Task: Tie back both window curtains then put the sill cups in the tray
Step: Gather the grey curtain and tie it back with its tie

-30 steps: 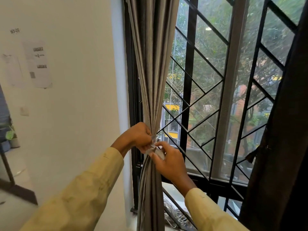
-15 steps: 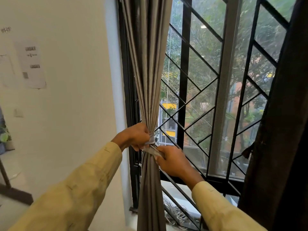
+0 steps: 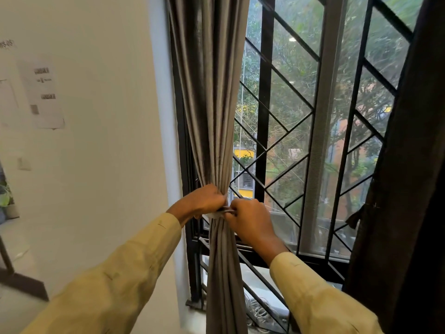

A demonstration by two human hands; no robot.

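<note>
White wall: left of both hands, with a paper notice fixed well above and left of them.

Window grille: black bars directly behind and above the hands.

Dark curtain: hangs well right of the right hand, untouched by either hand.

Grey curtain: gathered into one narrow bundle that passes between the hands, fanning out above and hanging straight below.

Left hand: fingers fully curled, knuckles against the bundle, gripping the near end of the tie band.

Right hand: fingers curled, pinching the band's other end just beside the left hand.

Tie band: a pale strip wrapped across the front of the bundle, taut between the two hands.
</note>
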